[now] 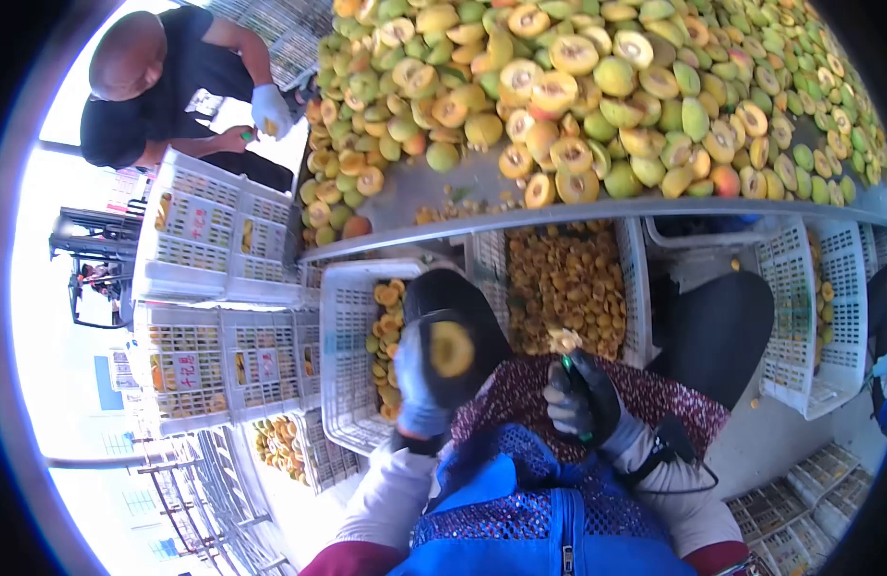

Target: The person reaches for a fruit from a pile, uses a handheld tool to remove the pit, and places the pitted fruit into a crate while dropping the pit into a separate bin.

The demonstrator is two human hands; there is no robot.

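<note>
The left hand (426, 370), in a glove, holds a halved fruit (451, 348) with the cut face turned up toward the camera; the fingers wrap around its underside, so the half sits in the cup of the palm. The right hand (580, 398), also gloved, is closed around a green-handled tool (570, 376). A scrap of fruit (563, 339) sits at the tool's upper end, just above the knuckles; whether it touches the blade cannot be told. The two hands are near each other above the person's lap, the fruit half to the left of the tool and apart from it.

Directly beyond the hands stands a white crate (634, 288) of pitted halves, and another white crate (345, 346) with a few halves lies beside the left hand. Above them a metal table (443, 192) carries a large heap of whole and cut fruit (597, 77). At upper left another person (165, 77) in dark clothes bends over stacked crates (213, 240).
</note>
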